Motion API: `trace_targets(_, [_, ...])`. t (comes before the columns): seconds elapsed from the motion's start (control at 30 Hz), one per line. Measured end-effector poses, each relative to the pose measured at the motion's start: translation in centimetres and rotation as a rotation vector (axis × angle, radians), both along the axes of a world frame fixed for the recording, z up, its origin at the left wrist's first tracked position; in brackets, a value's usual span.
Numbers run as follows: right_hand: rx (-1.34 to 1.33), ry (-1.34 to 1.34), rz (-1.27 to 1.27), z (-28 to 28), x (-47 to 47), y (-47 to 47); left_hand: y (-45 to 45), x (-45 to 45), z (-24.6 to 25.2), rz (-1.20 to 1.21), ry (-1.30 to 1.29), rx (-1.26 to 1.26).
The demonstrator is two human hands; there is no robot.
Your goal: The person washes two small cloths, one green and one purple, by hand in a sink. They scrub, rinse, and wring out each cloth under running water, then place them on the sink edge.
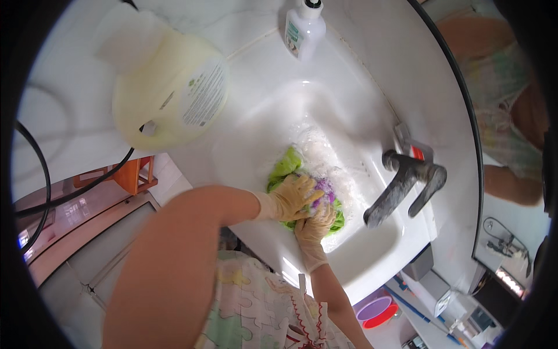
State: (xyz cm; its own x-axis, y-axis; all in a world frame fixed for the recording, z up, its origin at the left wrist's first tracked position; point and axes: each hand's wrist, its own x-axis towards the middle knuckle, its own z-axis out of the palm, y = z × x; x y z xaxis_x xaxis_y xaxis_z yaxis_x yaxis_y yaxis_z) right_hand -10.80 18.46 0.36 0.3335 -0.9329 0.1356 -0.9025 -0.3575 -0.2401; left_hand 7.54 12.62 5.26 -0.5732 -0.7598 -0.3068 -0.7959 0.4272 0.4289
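A wet, bright green cloth [287,165] lies bunched in the white washbasin [370,251], partly covered by suds. Purple material [326,188] shows between my hands; whether it belongs to the cloth cannot be made out. My left hand [293,198], in a pale yellow glove, grips the bunch from above with bent fingers. Just below it, my right hand [317,223], gloved alike, clutches the near side of the same bunch. The two hands touch or nearly touch, and foam coats the right fingers. White foam [320,146] fills the basin beyond them.
A dark, stained faucet [403,185] juts over the basin's right side. A white pump bottle [304,32] stands at the back. The large yellowish jug [168,94] rises at left, near a black cable [43,163]. A mirror [501,131] borders the right; basins [375,309] sit below.
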Motion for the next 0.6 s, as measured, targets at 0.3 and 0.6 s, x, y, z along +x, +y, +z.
trace_targets(0.3, [0.070, 0.289, -0.108, -5.4, -2.5, -8.6, -7.6, -3.2, -4.0, 0.062, -0.050, 0.201])
trace_targets(0.6, [0.506, 0.159, -0.344, 0.5, -1.7, -15.4, -12.1, -3.5, 0.2, 0.561, 0.183, 0.485])
